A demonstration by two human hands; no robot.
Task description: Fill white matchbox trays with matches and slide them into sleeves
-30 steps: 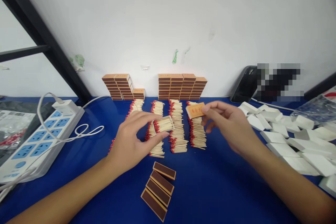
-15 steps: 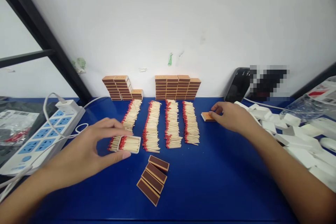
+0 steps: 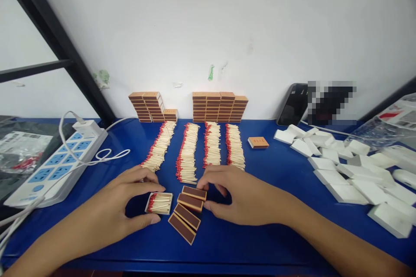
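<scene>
My left hand (image 3: 130, 203) grips a small white matchbox tray (image 3: 170, 204) between thumb and fingers. Red-headed matches (image 3: 160, 203) lie side by side in it. Just to its right, several brown matchbox sleeves (image 3: 187, 217) lie in a slanted row, striker sides up. The fingers of my right hand (image 3: 234, 194) close around the right end of a sleeve (image 3: 190, 202) near the far end of that row; its fingertips are partly hidden. Beyond both hands, several long rows of loose matches (image 3: 187, 156) run toward the wall.
Stacked matchboxes (image 3: 216, 107) stand against the wall, with another stack (image 3: 146, 106) to the left. A single orange matchbox (image 3: 258, 142) lies right of the matches. White trays (image 3: 351, 173) are heaped at right, a phone (image 3: 293, 104) leans behind, and a power strip (image 3: 58, 164) sits at left.
My right hand has left the orange matchbox and come down left to the sleeves. My left hand has brought the filled tray nearer and lower, beside the sleeves.
</scene>
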